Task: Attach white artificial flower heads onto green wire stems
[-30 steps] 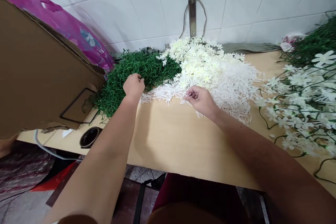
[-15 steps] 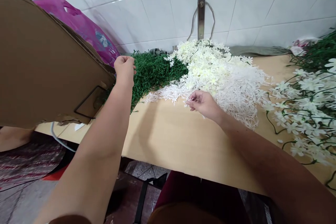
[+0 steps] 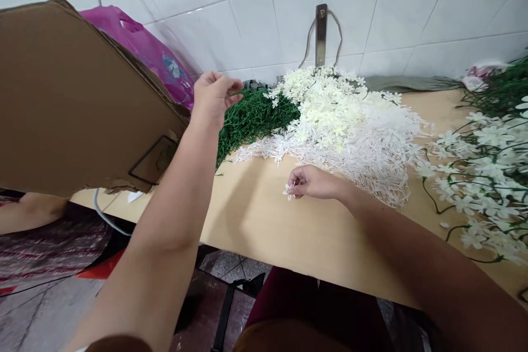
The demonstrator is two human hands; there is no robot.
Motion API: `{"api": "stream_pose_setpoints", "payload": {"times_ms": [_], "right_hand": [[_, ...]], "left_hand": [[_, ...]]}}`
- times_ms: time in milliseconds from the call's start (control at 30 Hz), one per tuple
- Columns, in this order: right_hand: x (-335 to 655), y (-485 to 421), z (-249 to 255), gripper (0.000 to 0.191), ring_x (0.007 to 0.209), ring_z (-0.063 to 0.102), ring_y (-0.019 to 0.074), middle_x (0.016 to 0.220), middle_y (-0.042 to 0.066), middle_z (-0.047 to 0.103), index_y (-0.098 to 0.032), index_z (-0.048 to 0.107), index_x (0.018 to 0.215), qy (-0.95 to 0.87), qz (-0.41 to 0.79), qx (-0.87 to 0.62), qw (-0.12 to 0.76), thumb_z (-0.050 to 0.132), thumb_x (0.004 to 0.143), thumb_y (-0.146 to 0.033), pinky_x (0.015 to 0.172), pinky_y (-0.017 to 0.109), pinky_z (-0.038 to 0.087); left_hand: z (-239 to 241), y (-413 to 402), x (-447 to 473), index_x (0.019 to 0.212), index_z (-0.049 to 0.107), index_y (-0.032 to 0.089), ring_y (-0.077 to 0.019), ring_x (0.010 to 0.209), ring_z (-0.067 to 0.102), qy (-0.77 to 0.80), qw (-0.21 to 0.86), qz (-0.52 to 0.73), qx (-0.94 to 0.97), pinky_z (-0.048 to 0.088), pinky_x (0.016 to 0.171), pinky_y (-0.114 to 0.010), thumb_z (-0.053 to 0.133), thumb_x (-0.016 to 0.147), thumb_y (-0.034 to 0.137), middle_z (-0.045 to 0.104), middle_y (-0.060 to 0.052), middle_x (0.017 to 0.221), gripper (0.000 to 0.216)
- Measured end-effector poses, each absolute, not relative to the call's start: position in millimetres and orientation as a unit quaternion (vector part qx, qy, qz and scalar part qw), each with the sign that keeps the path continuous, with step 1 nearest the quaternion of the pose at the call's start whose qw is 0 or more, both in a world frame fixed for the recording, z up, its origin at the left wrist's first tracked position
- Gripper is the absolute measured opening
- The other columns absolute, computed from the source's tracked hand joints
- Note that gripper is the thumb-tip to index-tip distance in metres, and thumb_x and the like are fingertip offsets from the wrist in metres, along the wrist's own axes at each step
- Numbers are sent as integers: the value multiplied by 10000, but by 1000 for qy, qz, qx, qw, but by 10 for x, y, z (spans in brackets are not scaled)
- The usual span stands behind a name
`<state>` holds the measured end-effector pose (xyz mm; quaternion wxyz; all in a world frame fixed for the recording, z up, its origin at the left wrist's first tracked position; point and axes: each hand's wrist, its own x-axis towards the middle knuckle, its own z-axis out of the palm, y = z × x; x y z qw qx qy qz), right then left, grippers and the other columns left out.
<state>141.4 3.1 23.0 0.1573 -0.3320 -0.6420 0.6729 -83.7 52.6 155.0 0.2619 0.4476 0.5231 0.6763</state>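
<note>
Above the left end of a pile of thin green plastic stems point(image 3: 259, 115) is my left hand point(image 3: 214, 93), raised beside the cardboard box. Its fingers are bent but apart, and I see nothing between them. My right hand point(image 3: 311, 181) is low over the front of the table, its thumb and fingers pinched on a small white artificial flower point(image 3: 287, 192). Behind it lies a heap of cream-white artificial flowers point(image 3: 325, 102), with thin white plastic pieces point(image 3: 375, 148) spread at its front and right.
A large cardboard box point(image 3: 78, 104) stands at the left, with a purple plastic bag point(image 3: 140, 44) behind it. White flowers on green stems point(image 3: 490, 176) cover the table's right side. A metal bracket point(image 3: 320, 36) is on the tiled wall. Another person's arm point(image 3: 35, 212) shows at far left.
My left hand has spread its fingers and shifted slightly right and up. My right hand has come down toward the table's front edge, and its white flower shows more plainly.
</note>
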Motion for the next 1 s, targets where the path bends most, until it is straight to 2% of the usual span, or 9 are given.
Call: {"api": "stream_pose_setpoints", "payload": {"times_ms": [100,200,300,433,567,667,833,1000], "right_hand": [[1443,76,207,229,511,622,68,563,-29,643,-130,595,658,-629,682,-339,155,761,725,12,552,184,544],[1497,147,187,247,495,624,67,549,-33,640,-130,591,640,-607,695,-342,176,803,696,-15,544,183,557],[1579,245,166,288,516,632,66,563,-33,654,-134,604,645,-581,708,-338,214,887,616,-92,558,180,567],[1721,396,143,395,549,636,63,585,-30,673,-137,628,654,-541,722,-324,285,969,483,-242,581,177,565],[1820,489,145,539,539,634,75,573,-31,666,-141,623,666,-500,735,-307,340,988,363,-397,604,214,572],[1826,495,157,593,548,638,86,568,-35,654,-144,623,672,-476,747,-299,355,991,305,-430,607,227,569],[1783,472,150,527,639,656,95,615,-31,653,-150,638,662,-459,756,-279,374,997,361,-390,692,242,575],[1761,462,97,447,717,662,111,705,-11,675,-160,646,678,-466,758,-264,374,986,460,-352,807,291,573]], "left_hand": [[1379,459,-601,679,410,206,-125,720,691,502,314,641,488,509,617,-233,782,711,199,684,10,675,373],[1171,370,-335,694,435,200,-101,623,663,493,354,617,501,491,582,-212,741,718,140,654,30,606,313],[927,243,-113,704,502,175,-72,531,602,497,400,567,521,437,536,-190,736,712,107,629,34,561,244],[616,77,12,766,584,147,-79,533,609,492,477,514,517,463,582,-210,812,652,167,654,30,579,256],[433,17,-19,833,668,131,-75,533,589,506,513,512,468,465,594,-213,850,608,220,658,33,566,302],[372,17,-56,777,697,121,-64,531,560,505,522,524,445,459,582,-210,879,570,229,660,19,580,296],[257,14,-63,652,652,133,-62,509,533,482,546,514,454,422,533,-207,931,525,361,631,15,562,383],[144,41,-40,631,609,136,-64,498,512,485,557,494,459,410,527,-212,912,576,422,594,19,547,420]]}}
